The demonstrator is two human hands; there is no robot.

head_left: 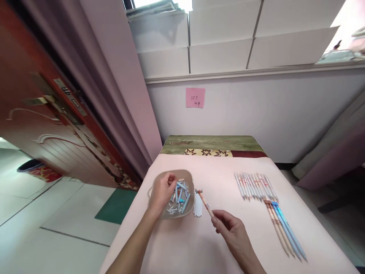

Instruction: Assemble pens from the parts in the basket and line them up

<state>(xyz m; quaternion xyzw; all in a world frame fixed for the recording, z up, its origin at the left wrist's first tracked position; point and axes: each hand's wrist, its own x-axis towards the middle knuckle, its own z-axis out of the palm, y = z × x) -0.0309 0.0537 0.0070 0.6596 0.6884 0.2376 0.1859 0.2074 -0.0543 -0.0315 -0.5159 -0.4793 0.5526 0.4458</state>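
My left hand (165, 190) is over the left part of a grey basket (156, 209), its fingers pinched together beside blue pen parts (180, 192); what they hold, if anything, is too small to tell. Small white pieces (172, 210) lie at the basket's bottom. To the right of the basket, my right hand (229, 228) grips a cream pen barrel with a brown end (205, 203), tilted up to the left. Its upper end is close to a bundle of thin white refills (197, 205) lying beside the basket.
On the table's right lies a row of clear-and-white pens (255, 186). Nearer are finished-looking cream pens (278, 228) and blue pens (289, 230). A pink note (195, 97) is on the wall; a red door (57, 114) stands left.
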